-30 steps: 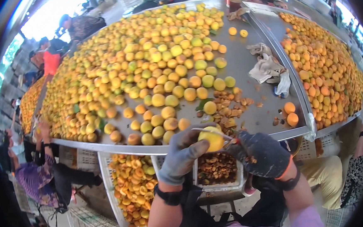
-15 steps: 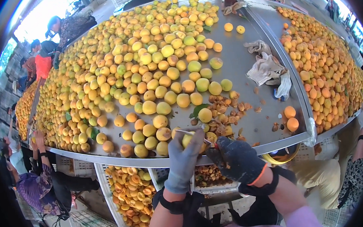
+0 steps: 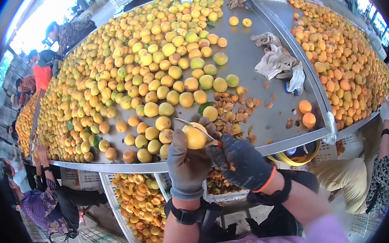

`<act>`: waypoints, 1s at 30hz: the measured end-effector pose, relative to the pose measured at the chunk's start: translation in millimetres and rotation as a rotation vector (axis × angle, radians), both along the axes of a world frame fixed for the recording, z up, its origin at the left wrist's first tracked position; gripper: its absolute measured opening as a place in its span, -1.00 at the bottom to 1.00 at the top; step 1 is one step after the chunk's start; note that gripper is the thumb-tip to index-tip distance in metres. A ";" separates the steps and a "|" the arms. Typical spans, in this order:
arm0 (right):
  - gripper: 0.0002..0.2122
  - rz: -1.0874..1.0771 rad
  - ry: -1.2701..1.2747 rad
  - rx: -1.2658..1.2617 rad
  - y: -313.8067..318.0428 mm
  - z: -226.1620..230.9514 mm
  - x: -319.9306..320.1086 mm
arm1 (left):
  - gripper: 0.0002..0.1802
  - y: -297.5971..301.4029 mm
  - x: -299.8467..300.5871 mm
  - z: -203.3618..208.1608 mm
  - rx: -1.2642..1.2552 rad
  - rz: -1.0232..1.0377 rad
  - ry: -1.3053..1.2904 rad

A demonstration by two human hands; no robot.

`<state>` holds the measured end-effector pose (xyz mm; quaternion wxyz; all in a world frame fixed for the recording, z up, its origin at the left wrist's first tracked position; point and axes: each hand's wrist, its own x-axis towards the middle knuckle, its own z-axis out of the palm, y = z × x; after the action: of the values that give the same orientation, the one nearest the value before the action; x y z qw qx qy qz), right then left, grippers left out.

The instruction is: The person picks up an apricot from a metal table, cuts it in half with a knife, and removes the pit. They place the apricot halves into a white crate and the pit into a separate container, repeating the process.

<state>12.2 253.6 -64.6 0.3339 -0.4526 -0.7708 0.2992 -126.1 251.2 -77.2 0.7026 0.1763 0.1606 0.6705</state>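
Note:
My left hand [image 3: 188, 164], in a grey glove, is closed around a yellow apricot [image 3: 194, 137] just above the table's near edge. In my right hand [image 3: 246, 163], gloved in black with an orange cuff, is a small knife [image 3: 186, 123]. Its thin blade lies across the top of the fruit, and a bit of red handle shows at my fingers. Brown scraps stick to the right glove. Beyond my hands, loose apricots [image 3: 151, 109] spread into a large heap on the metal table [image 3: 266, 130]. Brownish fruit scraps [image 3: 231, 106] lie just past the knife.
Below the table edge stand a white crate [image 3: 113, 206] of halved apricots and a crate of dark scraps [image 3: 218, 182]. A yellow-rimmed bucket [image 3: 303, 159] is at right. Crumpled gloves [image 3: 277, 60] lie by the metal divider [image 3: 304, 65]; another apricot heap [image 3: 333, 64] lies beyond. Other people work around.
My left hand has turned, so the apricot now shows more fully, with the blade along its top. The view has shifted slightly; the heap looks much the same.

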 end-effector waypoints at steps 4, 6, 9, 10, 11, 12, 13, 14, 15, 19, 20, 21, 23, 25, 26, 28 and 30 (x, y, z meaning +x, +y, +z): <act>-0.78 0.128 -0.054 -0.007 7.2 0.9 -0.4 | -0.46 -1.3 -10.1 4.5 -0.108 0.127 0.268; -0.69 0.333 0.065 0.183 12.0 7.6 15.7 | -0.60 -8.6 -23.4 -11.7 0.010 0.087 0.662; -0.74 0.247 -0.188 -0.010 10.8 13.4 26.1 | -0.40 -2.3 -1.3 -41.3 0.426 0.457 1.559; -0.75 0.177 -0.344 -0.168 8.8 21.0 22.9 | -0.36 -0.8 11.5 -21.3 -0.015 0.192 0.923; -0.75 0.234 -0.311 -0.153 5.9 17.6 13.1 | -0.51 -0.2 12.5 -15.9 -0.020 0.249 0.832; -0.75 0.159 -0.299 -0.117 0.4 13.4 6.8 | -0.51 -0.5 6.4 -12.9 -0.036 0.290 0.857; -0.76 0.074 -0.292 -0.084 -5.5 9.5 5.3 | -0.59 -0.4 2.7 -8.3 -0.141 0.261 0.746; -0.76 0.103 -0.280 -0.080 -10.4 -2.8 0.1 | -0.64 -0.8 -0.1 -6.4 -0.239 0.228 0.626; -0.77 0.088 -0.166 0.054 -12.6 -19.3 -4.6 | -0.70 0.7 2.1 -8.7 -0.176 0.308 0.645; -0.81 0.172 -0.091 0.180 -6.3 -39.5 1.0 | -0.64 -5.5 -9.5 0.8 -0.194 0.253 0.476; -0.81 0.173 -0.090 0.180 -4.3 -31.1 4.7 | -0.62 -7.2 -9.3 4.7 -0.195 0.169 0.324; -0.84 0.217 -0.139 0.161 -0.2 -10.1 6.5 | -0.59 -10.6 -12.8 8.8 -0.198 0.098 0.174; -0.87 0.178 -0.284 0.183 -1.6 8.8 9.0 | -0.56 -13.9 -14.5 22.6 -0.197 0.046 0.168; -0.86 0.198 -0.291 0.181 -3.5 23.7 8.4 | -0.53 -12.3 -19.2 25.9 -0.192 -0.004 0.167; -0.85 0.214 -0.297 0.179 -3.2 26.8 7.7 | -0.51 -10.7 -24.6 21.8 -0.083 -0.018 0.347; -0.83 0.195 -0.234 0.160 -3.5 22.4 9.4 | -0.48 -8.3 -24.4 16.8 0.027 -0.039 0.524; -0.82 0.179 -0.168 0.140 -4.5 13.2 3.9 | -0.48 -5.8 -17.0 12.6 -0.028 0.104 0.390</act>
<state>16.1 249.1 -51.4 0.2707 -0.3812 -0.8524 0.2343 -143.0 245.4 -64.6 0.6250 0.2847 0.3118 0.6565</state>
